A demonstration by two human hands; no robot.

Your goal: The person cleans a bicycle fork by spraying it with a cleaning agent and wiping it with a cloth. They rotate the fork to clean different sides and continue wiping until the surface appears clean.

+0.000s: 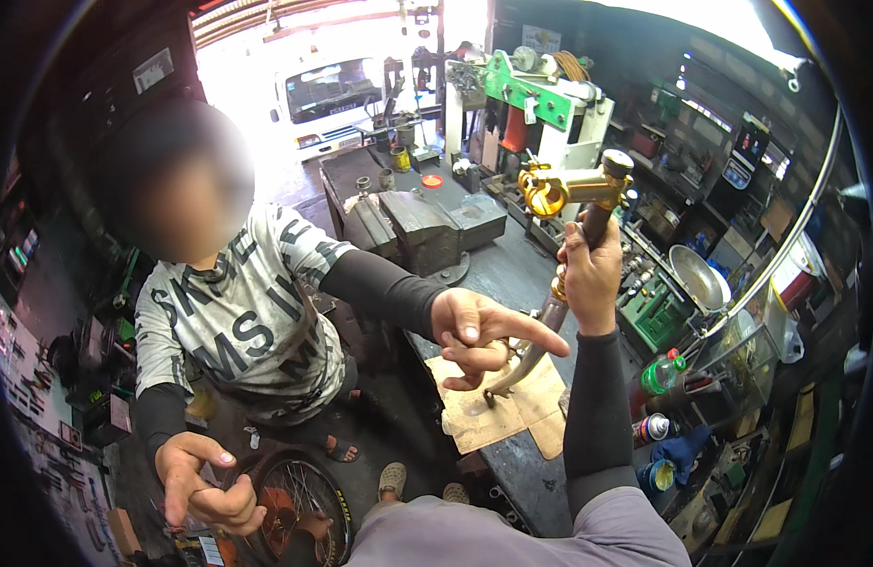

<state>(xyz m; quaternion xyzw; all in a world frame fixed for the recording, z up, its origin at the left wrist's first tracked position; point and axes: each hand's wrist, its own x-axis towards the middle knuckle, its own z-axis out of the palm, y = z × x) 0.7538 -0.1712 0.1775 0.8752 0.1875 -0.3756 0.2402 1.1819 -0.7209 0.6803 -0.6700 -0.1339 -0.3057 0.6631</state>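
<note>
My right hand (592, 274), in a black sleeve, is closed round the steerer tube of a bicycle fork (540, 354). A gold handlebar stem (573, 186) with a dark cap is at its top, above my fingers. The fork slants down over flattened cardboard (474, 430) on the workbench; whether it rests there I cannot tell. At the lower edge, a dim hand (311, 527), apparently my left, is beside a bicycle wheel (304, 501); its fingers are unclear. A co-worker's hand (488, 335) points a finger across the fork, and their other hand (205, 487) is held low.
A bench vise (422, 227) is bolted to the dark workbench (521, 255). Behind stands a green-and-white machine (540, 94). At right are a metal bowl (698, 277), a green-capped bottle (661, 373) and a spray can (651, 428). The co-worker (247, 321) stands close on the left.
</note>
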